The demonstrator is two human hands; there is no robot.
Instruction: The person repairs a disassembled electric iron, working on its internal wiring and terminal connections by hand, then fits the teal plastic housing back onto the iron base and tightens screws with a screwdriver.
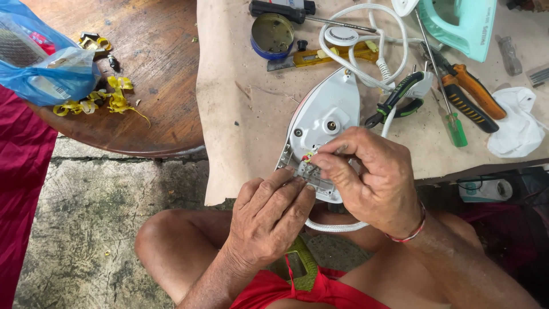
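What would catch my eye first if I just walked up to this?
Both hands, the left hand and right hand, meet at the rear end of an opened white iron base at the board's front edge. Behind it lie green-handled pliers, orange-handled pliers and a mint-green iron shell.

A small repair workshop is showing here: pliers (394, 103), screwdrivers (452, 109) and iron parts (323, 120) are lying on the desk (240, 114).
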